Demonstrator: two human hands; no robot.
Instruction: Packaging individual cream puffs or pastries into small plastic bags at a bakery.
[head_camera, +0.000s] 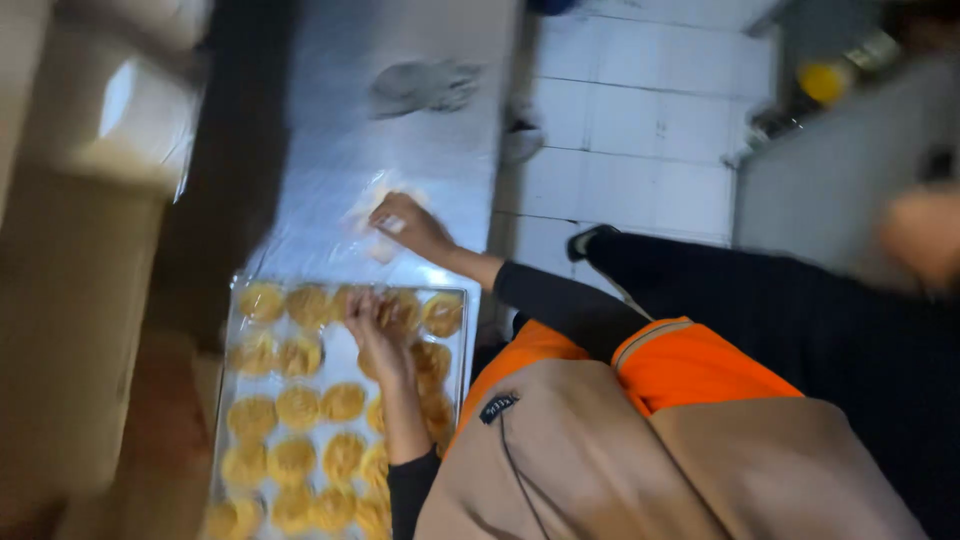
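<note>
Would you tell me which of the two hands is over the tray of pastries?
The left hand reaches over the tray of pastries; the right hand is beyond it on the table.

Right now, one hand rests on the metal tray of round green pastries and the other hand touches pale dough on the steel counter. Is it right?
Not quite: the round pastries on the metal tray are golden yellow, not green, as the head view shows. The rest stands.

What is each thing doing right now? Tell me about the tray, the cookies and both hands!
Tray: flat on the steel table, lined, nearly full.
Cookies: round, golden, lying in rows on the tray.
Left hand: resting over the cookies near the tray's far end; grip unclear.
Right hand: beyond the tray, on a pale lump; grip blurred.
Steel table: bare and shiny past the tray.
</note>
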